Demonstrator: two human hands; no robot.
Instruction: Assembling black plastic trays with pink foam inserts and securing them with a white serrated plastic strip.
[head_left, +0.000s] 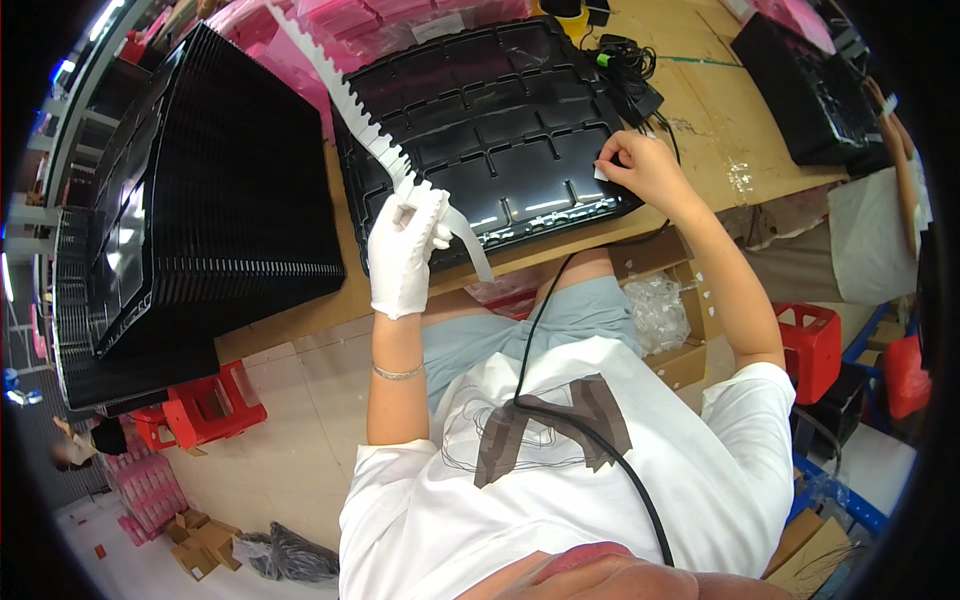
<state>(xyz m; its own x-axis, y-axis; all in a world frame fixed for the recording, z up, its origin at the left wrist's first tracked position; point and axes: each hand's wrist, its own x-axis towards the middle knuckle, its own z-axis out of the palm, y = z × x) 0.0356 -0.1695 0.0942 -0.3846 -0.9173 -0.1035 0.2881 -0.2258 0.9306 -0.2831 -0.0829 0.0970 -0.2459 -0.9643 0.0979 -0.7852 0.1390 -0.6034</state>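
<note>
My left hand [402, 255], in a white glove, is closed on a long white strip [352, 112] with a toothed edge. The strip's upper part rises past the tray's left side, and its short tail curls down toward the table's near edge. Between the thumb and forefinger of my bare right hand [648, 172] is a small white sticker-like piece [600, 173], right at the near right corner of a black plastic tray [528, 158]. The shiny tray has molded ridges and lies flat before me. I cannot tell whether the small piece touches it.
Tall stacked black trays [235, 190] stand left. Behind are pink packages [375, 22], yellow tape [572, 22] and coiled black cables [628, 65]. Another black stack [805, 100] is at the far right, near another person's arm [895, 135]. Red stools [212, 405] flank the cardboard-covered table [715, 110].
</note>
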